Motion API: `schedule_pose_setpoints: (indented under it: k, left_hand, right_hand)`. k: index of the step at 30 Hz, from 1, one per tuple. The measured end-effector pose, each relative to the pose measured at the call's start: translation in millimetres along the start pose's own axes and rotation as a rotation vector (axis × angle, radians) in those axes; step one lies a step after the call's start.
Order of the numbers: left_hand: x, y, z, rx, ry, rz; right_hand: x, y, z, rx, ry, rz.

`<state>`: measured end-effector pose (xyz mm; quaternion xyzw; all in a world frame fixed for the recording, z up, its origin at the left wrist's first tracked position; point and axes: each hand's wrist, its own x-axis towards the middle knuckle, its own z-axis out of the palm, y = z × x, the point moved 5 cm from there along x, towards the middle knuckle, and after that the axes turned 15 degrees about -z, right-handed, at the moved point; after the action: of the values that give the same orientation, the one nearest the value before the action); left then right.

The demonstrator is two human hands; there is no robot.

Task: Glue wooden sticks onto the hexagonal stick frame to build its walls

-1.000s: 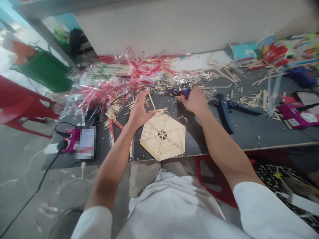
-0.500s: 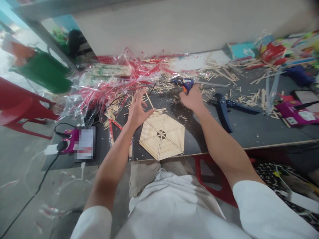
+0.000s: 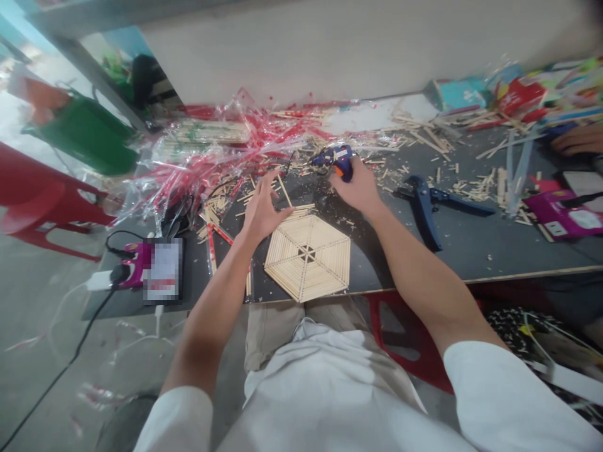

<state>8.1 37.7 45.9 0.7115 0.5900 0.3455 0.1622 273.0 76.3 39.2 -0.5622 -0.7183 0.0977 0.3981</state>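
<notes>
While my right hand [image 3: 358, 188] is closed around the handle of a blue mini hot glue gun [image 3: 339, 160], my left hand [image 3: 264, 210] is held open above the bench, fingers spread and pinching nothing. A hexagonal frame of wooden sticks [image 3: 326, 263] lies flat on the dark bench top [image 3: 471, 248], at its near edge, below and between my hands. Its long axis runs left to right, corner to corner.

Of the two hands, the left is nearer the frame: its thumb [image 3: 289, 211] ends just beside a loose stick [image 3: 298, 206] resting along the frame's far edge. The right hand is farther off, beyond the frame and to its right, with the forearm slanting in from the near right. The gun's body lies roughly left to right, and its nozzle appears to point left, though that end is small and hard to make out. I cannot confirm from this view whether my index finger is on the orange trigger.

Blue-handled pliers [image 3: 424, 207] lie to the right of my right hand. Another person's hand [image 3: 577, 139] rests at the far right, well apart from mine.
</notes>
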Motion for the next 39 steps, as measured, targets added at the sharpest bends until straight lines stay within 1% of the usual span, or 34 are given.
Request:
schedule_pose_setpoints:
  k: [7,10,18,24,29,34,39]
  left_hand:
    - [-2,3,-0.5,0.019,-0.018,-0.002]
    - [-3,5,-0.8,0.031,-0.020,0.011]
    - [-3,7,-1.0,0.038,-0.041,-0.017]
    - [-4,7,-1.1,0.056,-0.041,0.012]
    - [-4,8,-1.9,0.067,-0.039,0.017]
    - [-5,10,-2.2,0.096,-0.082,-0.032]
    - [-6,14,-3.3,0.091,-0.083,-0.018]
  right_hand:
    - [-2,-14,8,-0.058,-0.144,-0.325]
    - [-3,-18,9,-0.058,-0.186,-0.384]
    - [-3,-22,8,-0.048,-0.239,-0.421]
    - [-3,-22,8,-0.005,-0.240,-0.413]
    - [-2,-21,7,-0.005,-0.225,-0.437]
    - [-2,-19,9,0.006,-0.198,-0.459]
    - [-2,-17,11,0.011,-0.176,-0.457]
